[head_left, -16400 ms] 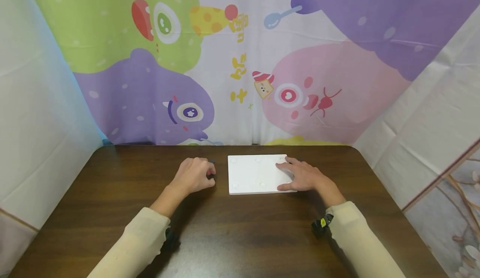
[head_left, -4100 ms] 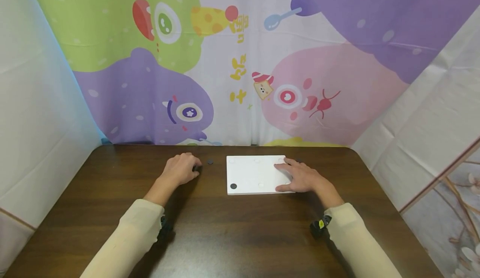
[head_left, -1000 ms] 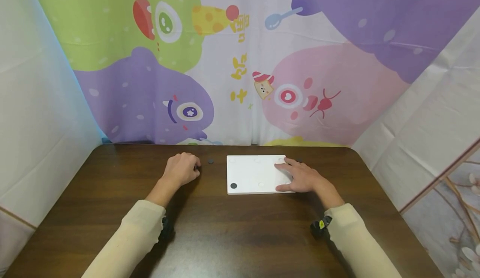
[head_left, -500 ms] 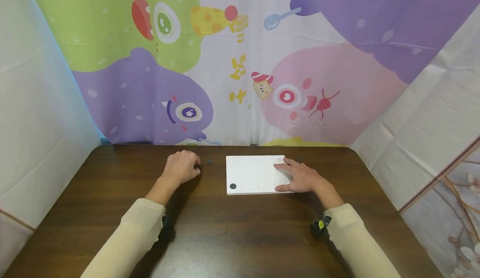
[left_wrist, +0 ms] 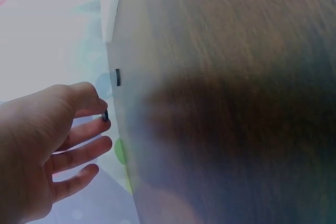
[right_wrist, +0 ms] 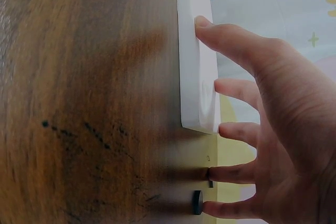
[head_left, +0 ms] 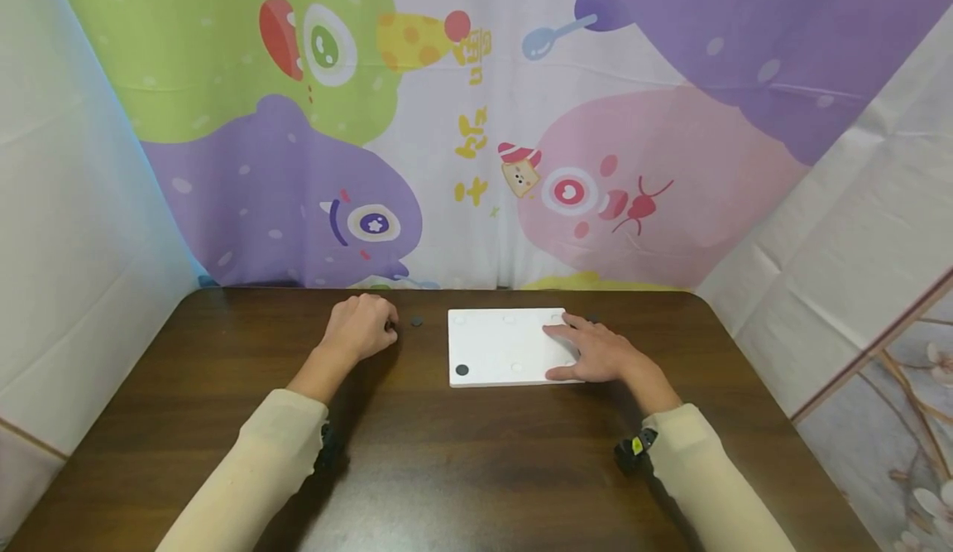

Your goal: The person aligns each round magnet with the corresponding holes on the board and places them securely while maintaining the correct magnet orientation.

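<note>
My left hand (head_left: 361, 326) is above the table, left of the white board. In the left wrist view its thumb and index finger pinch a small dark disc (left_wrist: 105, 115); the other fingers are loosely bent. A second dark disc (head_left: 417, 321) lies on the table between that hand and the board. The white board (head_left: 491, 341) is a flat rectangle with shallow round recesses. One dark disc (head_left: 462, 370) sits in its near left recess. My right hand (head_left: 599, 349) rests with spread fingers on the board's right end, covering part of it.
Past the board's right end, dark discs (right_wrist: 197, 203) lie by the right hand's outer fingers. The brown wooden table (head_left: 476, 469) ends at a patterned curtain (head_left: 462, 246) behind. White cloth (head_left: 74, 204) hangs at both sides.
Since the oldest frame, a dark disc has appeared in the board's near left recess and my left hand has moved left. Lately it has risen slightly. My right hand stays on the board.
</note>
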Action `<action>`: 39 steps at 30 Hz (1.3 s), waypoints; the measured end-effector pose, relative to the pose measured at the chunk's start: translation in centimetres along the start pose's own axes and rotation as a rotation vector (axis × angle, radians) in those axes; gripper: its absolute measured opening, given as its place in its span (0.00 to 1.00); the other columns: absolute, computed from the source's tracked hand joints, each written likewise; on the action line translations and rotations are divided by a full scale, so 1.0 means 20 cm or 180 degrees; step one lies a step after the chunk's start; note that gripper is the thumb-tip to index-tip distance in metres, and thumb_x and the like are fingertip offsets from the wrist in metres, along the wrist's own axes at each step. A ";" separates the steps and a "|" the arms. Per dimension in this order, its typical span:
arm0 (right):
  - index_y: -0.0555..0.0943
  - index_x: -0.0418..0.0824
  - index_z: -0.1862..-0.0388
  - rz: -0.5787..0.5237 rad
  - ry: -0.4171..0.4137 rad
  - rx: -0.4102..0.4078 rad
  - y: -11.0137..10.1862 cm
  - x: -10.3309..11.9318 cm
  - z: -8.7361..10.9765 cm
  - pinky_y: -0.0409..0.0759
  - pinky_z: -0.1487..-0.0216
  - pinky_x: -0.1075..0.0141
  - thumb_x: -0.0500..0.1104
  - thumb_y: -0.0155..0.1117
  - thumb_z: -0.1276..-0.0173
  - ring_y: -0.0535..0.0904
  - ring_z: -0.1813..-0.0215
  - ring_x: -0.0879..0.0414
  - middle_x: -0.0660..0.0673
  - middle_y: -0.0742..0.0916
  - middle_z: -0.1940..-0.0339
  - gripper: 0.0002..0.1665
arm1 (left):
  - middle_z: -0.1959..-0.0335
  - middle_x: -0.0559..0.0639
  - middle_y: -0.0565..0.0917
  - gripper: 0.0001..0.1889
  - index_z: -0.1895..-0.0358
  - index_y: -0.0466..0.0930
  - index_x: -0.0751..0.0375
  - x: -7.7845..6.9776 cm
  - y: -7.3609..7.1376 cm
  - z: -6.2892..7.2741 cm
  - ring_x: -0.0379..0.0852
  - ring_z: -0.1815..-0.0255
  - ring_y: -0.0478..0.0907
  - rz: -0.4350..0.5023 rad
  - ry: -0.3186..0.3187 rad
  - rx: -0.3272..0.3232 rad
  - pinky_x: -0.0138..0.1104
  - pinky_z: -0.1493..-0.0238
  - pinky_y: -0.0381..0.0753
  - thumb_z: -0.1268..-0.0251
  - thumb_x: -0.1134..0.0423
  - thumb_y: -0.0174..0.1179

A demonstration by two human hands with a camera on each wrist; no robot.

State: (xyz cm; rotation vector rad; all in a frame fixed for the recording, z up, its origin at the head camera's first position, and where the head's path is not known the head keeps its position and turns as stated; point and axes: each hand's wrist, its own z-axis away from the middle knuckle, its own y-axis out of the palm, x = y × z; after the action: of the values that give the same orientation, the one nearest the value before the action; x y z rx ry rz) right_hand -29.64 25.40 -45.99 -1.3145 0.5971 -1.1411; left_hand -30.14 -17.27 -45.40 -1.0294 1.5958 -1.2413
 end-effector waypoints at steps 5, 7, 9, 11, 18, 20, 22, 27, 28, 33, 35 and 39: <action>0.67 0.53 0.09 -0.0003 0.0001 -0.0011 0.00 0.00 0.00 0.68 0.24 0.15 0.72 0.73 0.27 0.67 0.15 0.17 0.32 0.62 0.05 0.55 | 0.49 0.54 0.97 0.12 0.52 0.97 0.55 0.00 0.01 -0.01 0.55 0.58 0.92 0.0015 0.0021 -0.0018 0.54 0.58 0.93 0.37 0.66 0.69; 0.67 0.53 0.09 0.0003 -0.0001 -0.0011 0.00 0.00 0.00 0.68 0.24 0.15 0.73 0.73 0.27 0.67 0.15 0.16 0.32 0.62 0.05 0.55 | 0.49 0.53 0.97 0.12 0.53 0.97 0.54 -0.01 0.01 -0.01 0.55 0.58 0.92 0.0023 0.0035 -0.0028 0.54 0.58 0.93 0.37 0.66 0.69; 0.67 0.53 0.09 0.0003 -0.0010 -0.0012 0.01 0.00 -0.01 0.69 0.24 0.15 0.73 0.73 0.27 0.67 0.15 0.17 0.32 0.62 0.05 0.56 | 0.49 0.53 0.97 0.12 0.53 0.97 0.54 -0.01 0.02 -0.02 0.55 0.58 0.92 0.0027 0.0036 -0.0018 0.54 0.58 0.93 0.37 0.66 0.70; 0.67 0.54 0.09 0.0006 -0.0011 -0.0012 0.01 0.00 -0.01 0.69 0.24 0.16 0.73 0.72 0.27 0.68 0.15 0.17 0.33 0.62 0.05 0.56 | 0.49 0.52 0.97 0.12 0.53 0.98 0.54 -0.01 0.02 -0.02 0.54 0.58 0.92 0.0020 0.0031 -0.0004 0.53 0.58 0.93 0.36 0.66 0.70; 0.68 0.53 0.09 0.0012 0.0022 -0.0006 0.01 0.00 -0.01 0.69 0.23 0.16 0.73 0.73 0.28 0.68 0.15 0.18 0.32 0.62 0.05 0.56 | 0.50 0.52 0.97 0.11 0.54 0.98 0.53 -0.03 0.02 -0.04 0.53 0.60 0.91 0.0031 0.0022 0.0021 0.53 0.60 0.92 0.36 0.65 0.70; 0.68 0.53 0.09 0.0015 0.0027 -0.0009 0.01 0.00 -0.01 0.69 0.24 0.15 0.72 0.73 0.28 0.68 0.15 0.18 0.32 0.63 0.05 0.56 | 0.50 0.53 0.97 0.11 0.54 0.98 0.52 -0.04 0.02 -0.05 0.55 0.58 0.92 0.0050 0.0021 0.0016 0.54 0.59 0.92 0.36 0.64 0.70; 0.68 0.53 0.09 0.0030 0.0013 -0.0017 0.01 0.00 0.00 0.69 0.25 0.15 0.72 0.73 0.29 0.68 0.15 0.17 0.31 0.63 0.06 0.56 | 0.51 0.53 0.97 0.10 0.55 0.98 0.52 -0.04 0.03 -0.05 0.57 0.56 0.93 0.0059 0.0020 0.0017 0.54 0.58 0.92 0.36 0.64 0.71; 0.67 0.54 0.09 0.0018 0.0027 -0.0004 0.00 0.00 0.00 0.69 0.24 0.15 0.73 0.73 0.28 0.67 0.15 0.18 0.32 0.62 0.05 0.56 | 0.54 0.51 0.97 0.07 0.61 0.96 0.51 -0.06 0.03 -0.07 0.58 0.56 0.93 0.0023 0.0048 0.0030 0.54 0.59 0.92 0.37 0.65 0.70; 0.67 0.54 0.09 0.0017 0.0028 -0.0004 0.00 0.00 0.00 0.69 0.24 0.15 0.73 0.72 0.28 0.67 0.15 0.18 0.32 0.62 0.05 0.56 | 0.55 0.51 0.97 0.06 0.63 0.96 0.51 -0.07 0.03 -0.08 0.58 0.57 0.93 0.0008 0.0057 0.0032 0.54 0.60 0.92 0.37 0.65 0.70; 0.67 0.54 0.09 -0.0004 0.0019 -0.0010 0.00 0.00 0.00 0.69 0.24 0.15 0.72 0.73 0.28 0.67 0.15 0.18 0.32 0.62 0.05 0.56 | 0.59 0.49 0.96 0.06 0.66 0.94 0.51 -0.09 0.03 -0.09 0.56 0.59 0.92 -0.0004 0.0074 0.0011 0.54 0.61 0.91 0.38 0.66 0.69; 0.67 0.53 0.09 -0.0017 0.0018 -0.0008 0.00 0.00 0.00 0.69 0.24 0.15 0.72 0.73 0.28 0.67 0.15 0.17 0.32 0.62 0.05 0.56 | 0.59 0.49 0.96 0.07 0.67 0.94 0.50 -0.10 0.03 -0.09 0.55 0.60 0.92 0.0006 0.0081 -0.0015 0.54 0.61 0.92 0.39 0.67 0.69; 0.67 0.53 0.09 -0.0019 -0.0002 -0.0011 0.00 0.00 0.00 0.69 0.24 0.15 0.72 0.73 0.27 0.67 0.15 0.17 0.32 0.62 0.05 0.55 | 0.59 0.48 0.96 0.07 0.66 0.94 0.50 -0.11 0.03 -0.10 0.54 0.61 0.91 0.0004 0.0087 -0.0029 0.53 0.62 0.91 0.39 0.67 0.69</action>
State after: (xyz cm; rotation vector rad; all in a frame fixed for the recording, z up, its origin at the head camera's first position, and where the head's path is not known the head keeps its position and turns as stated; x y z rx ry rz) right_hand -29.66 25.41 -46.02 -1.3203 0.5952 -1.1451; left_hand -31.47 -14.42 -45.46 -1.0211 1.6241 -1.2532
